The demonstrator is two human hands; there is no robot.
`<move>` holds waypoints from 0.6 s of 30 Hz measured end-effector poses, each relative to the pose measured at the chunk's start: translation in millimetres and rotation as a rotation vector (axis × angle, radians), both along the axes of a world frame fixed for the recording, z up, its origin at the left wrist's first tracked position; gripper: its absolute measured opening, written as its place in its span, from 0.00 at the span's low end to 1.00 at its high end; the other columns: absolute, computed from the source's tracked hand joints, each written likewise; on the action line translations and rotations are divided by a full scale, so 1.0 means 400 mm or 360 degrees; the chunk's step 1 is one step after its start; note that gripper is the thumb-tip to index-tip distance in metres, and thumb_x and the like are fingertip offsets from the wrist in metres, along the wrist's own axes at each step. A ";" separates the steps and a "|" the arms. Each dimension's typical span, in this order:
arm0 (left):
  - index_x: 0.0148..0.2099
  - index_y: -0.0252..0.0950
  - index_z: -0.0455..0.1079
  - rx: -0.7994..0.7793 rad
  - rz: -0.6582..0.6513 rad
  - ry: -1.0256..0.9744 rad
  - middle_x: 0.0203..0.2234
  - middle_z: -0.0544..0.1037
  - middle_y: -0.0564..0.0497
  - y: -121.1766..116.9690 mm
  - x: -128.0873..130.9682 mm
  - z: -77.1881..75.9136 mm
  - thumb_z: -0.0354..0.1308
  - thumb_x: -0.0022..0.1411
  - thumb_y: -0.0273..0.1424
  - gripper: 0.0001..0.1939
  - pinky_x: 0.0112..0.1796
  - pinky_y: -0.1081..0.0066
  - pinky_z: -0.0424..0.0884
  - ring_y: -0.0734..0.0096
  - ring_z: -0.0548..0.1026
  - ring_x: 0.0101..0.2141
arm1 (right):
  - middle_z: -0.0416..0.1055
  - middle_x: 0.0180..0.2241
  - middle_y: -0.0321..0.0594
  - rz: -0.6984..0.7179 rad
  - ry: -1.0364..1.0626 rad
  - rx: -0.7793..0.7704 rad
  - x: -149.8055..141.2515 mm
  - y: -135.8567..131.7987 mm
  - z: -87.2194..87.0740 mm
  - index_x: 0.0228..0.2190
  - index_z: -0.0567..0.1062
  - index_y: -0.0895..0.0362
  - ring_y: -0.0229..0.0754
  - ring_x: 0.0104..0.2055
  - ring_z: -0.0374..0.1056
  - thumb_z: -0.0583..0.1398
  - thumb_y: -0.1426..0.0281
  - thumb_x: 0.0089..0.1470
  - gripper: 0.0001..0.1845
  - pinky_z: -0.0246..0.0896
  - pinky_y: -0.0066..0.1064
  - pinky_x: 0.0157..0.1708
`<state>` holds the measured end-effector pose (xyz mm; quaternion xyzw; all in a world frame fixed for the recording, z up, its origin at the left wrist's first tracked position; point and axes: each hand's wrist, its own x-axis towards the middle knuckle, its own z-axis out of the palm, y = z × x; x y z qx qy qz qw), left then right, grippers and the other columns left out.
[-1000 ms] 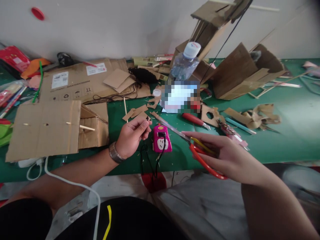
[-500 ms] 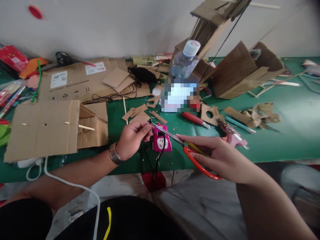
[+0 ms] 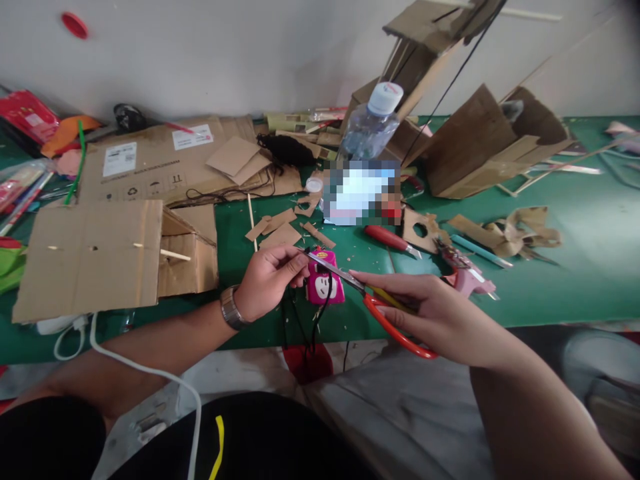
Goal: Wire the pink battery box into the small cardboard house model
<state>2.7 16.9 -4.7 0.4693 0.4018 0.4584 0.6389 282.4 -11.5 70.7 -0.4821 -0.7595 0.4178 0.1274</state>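
My left hand (image 3: 267, 280) pinches the end of a thin black wire (image 3: 295, 313) that hangs down over the table's front edge. My right hand (image 3: 430, 313) grips red-handled scissors (image 3: 370, 293), whose blade tips meet the fingertips of my left hand at the wire's end. Just behind the blades, a small pink box (image 3: 324, 281) with a black cable plugged into it lies on the green table (image 3: 550, 280).
A cardboard box (image 3: 100, 257) with wooden sticks through it sits at the left. A water bottle (image 3: 370, 127), cardboard structures (image 3: 470, 143), cardboard scraps, a red-handled tool (image 3: 390, 240) and a pink glue gun (image 3: 467, 277) lie behind. A white cable (image 3: 150, 373) crosses my lap.
My right hand has brought the scissors leftward until the blade tips reach the wire end held in my left hand. The left hand has barely moved.
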 end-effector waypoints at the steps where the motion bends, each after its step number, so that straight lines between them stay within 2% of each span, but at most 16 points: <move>1: 0.33 0.32 0.76 0.0008 -0.0008 0.0002 0.24 0.77 0.51 0.000 0.000 0.000 0.69 0.65 0.46 0.20 0.25 0.76 0.70 0.79 0.72 0.23 | 0.82 0.53 0.44 0.0000 -0.0003 -0.0009 0.000 -0.001 -0.001 0.65 0.75 0.50 0.49 0.50 0.81 0.64 0.62 0.66 0.28 0.79 0.34 0.45; 10: 0.33 0.32 0.75 0.0041 -0.0044 0.0030 0.24 0.77 0.52 -0.001 -0.001 -0.004 0.68 0.66 0.46 0.21 0.25 0.77 0.70 0.79 0.72 0.23 | 0.84 0.48 0.45 0.0013 0.0043 -0.0066 0.004 -0.002 -0.006 0.66 0.73 0.53 0.47 0.45 0.80 0.63 0.60 0.66 0.29 0.77 0.30 0.39; 18: 0.34 0.32 0.76 0.0043 -0.0042 0.0058 0.24 0.77 0.51 -0.001 -0.002 -0.002 0.68 0.66 0.47 0.21 0.25 0.78 0.70 0.80 0.72 0.22 | 0.84 0.43 0.43 -0.0014 0.0039 -0.0047 -0.002 -0.001 -0.003 0.65 0.75 0.51 0.45 0.39 0.79 0.63 0.59 0.66 0.28 0.75 0.30 0.35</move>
